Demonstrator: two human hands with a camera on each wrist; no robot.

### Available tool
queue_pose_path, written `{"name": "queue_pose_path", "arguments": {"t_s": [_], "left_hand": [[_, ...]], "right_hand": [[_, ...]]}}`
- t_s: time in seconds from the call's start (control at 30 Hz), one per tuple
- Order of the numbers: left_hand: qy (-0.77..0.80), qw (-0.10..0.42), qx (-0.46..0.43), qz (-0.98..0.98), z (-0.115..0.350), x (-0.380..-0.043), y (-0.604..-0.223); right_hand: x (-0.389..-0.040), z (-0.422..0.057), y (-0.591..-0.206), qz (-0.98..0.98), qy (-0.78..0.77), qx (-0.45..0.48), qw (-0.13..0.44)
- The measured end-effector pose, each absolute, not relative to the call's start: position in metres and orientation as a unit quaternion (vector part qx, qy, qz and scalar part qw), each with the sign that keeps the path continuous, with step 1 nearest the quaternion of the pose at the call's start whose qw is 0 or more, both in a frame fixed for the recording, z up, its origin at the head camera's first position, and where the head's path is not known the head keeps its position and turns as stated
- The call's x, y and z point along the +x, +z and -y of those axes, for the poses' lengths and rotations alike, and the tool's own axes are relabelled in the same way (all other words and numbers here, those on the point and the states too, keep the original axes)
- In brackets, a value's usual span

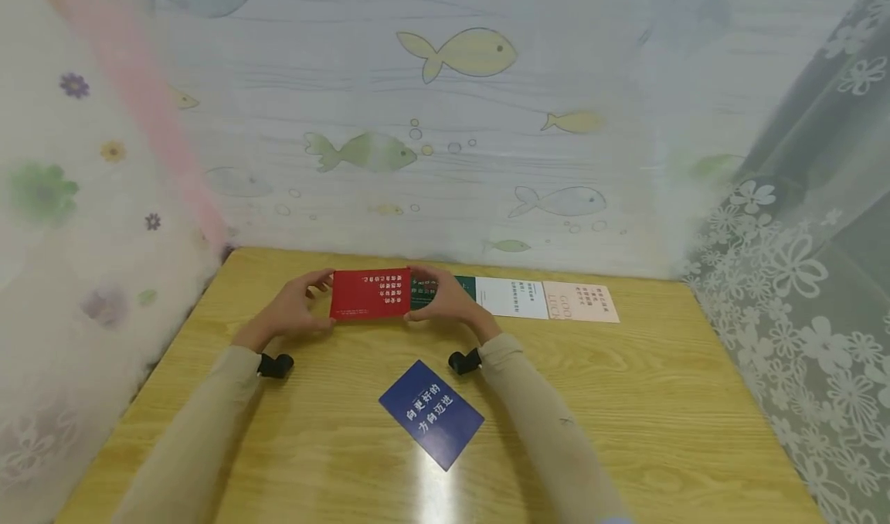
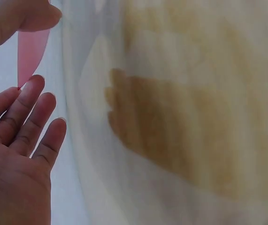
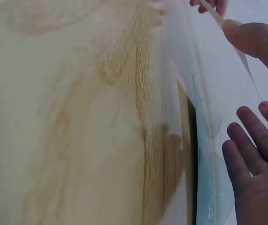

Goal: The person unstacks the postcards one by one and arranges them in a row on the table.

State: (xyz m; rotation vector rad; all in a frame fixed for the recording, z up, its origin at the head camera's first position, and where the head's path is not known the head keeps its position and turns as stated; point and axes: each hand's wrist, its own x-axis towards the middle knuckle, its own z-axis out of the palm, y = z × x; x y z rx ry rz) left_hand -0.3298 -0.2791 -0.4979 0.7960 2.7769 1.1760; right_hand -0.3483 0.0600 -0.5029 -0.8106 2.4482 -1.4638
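Note:
A red card [image 1: 371, 294] with white lettering is held between both hands. At its left edge, my left hand [image 1: 297, 305] has the thumb on the near corner and a finger on the far corner. My right hand [image 1: 445, 300] holds the right corners the same way and partly covers a green card [image 1: 467, 284]. In the left wrist view, part of the card [image 2: 32, 54] shows between thumb and fingers of the left hand [image 2: 19, 154]. The right wrist view shows the card [image 3: 243, 61] almost edge-on, with the right hand's [image 3: 260, 173] other fingers spread.
To the right of the green card, a white card [image 1: 511, 298] and a pale pink card [image 1: 580, 301] lie in a row along the back of the wooden table [image 1: 626, 400]. A blue card [image 1: 432, 414] lies askew between the forearms. Patterned fabric [image 1: 459, 122] hangs behind the table.

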Motion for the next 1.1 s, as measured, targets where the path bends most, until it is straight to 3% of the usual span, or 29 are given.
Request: {"name": "queue_pose_path", "arguments": {"t_s": [0.67,1.1], "left_hand": [[0.289,0.082,0.235,-0.924,0.275,-0.372,-0.491],[0.248,0.158,0.195,-0.935,0.262,-0.382,-0.477]], "right_hand": [[-0.371,-0.044,-0.504,-0.884,-0.393,-0.24,0.078],[-0.378,-0.046,-0.508,-0.898,-0.354,-0.247,0.088]]}}
